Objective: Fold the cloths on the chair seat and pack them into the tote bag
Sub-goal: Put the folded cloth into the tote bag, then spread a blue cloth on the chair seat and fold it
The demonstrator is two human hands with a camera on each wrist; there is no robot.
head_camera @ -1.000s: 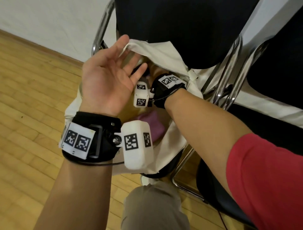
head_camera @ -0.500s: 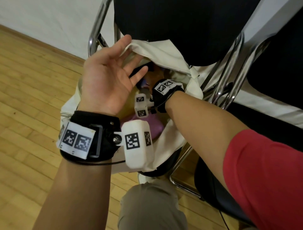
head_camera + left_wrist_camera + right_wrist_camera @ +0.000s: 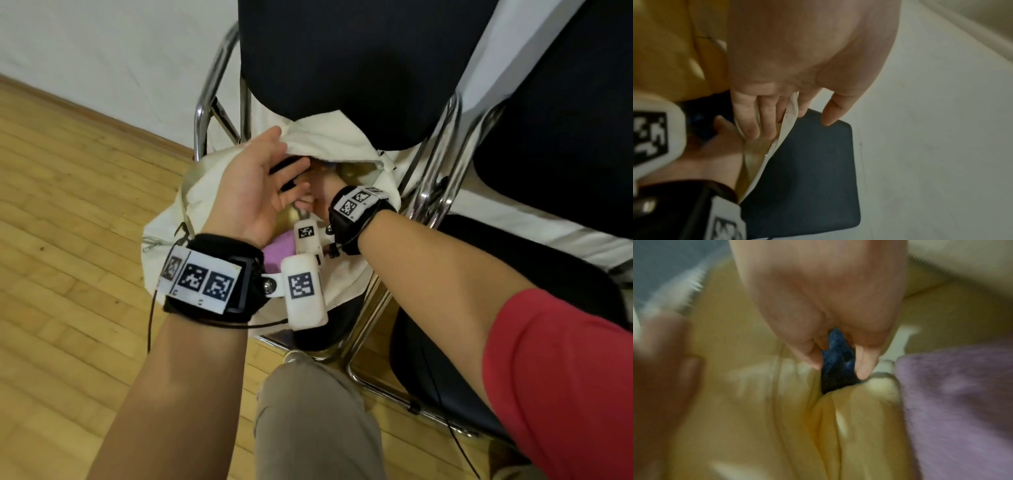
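Observation:
A cream tote bag (image 3: 205, 192) stands open on the chair seat. My left hand (image 3: 253, 185) is palm-up at its mouth with fingers (image 3: 748, 120) fairly straight. The zip rim (image 3: 777, 146) runs between them and is held back against the chair back. My right hand (image 3: 318, 195) reaches into the bag, and its thumb and fingers pinch a dark blue cloth (image 3: 838, 366) against the yellow lining (image 3: 756, 402). A folded purple cloth (image 3: 279, 246) lies in the bag beside it, also visible as the purple cloth (image 3: 953, 402) in the right wrist view.
The black chair back (image 3: 359, 68) rises right behind the bag, with chrome frame tubes (image 3: 202, 116) on both sides. A second black chair (image 3: 565, 120) stands close on the right. Wooden floor (image 3: 68, 240) lies to the left, and my knee (image 3: 308, 411) is below.
My left hand has dropped from above the bag down onto its rim. My right hand has stayed inside the bag with the blue cloth, shifting slightly lower.

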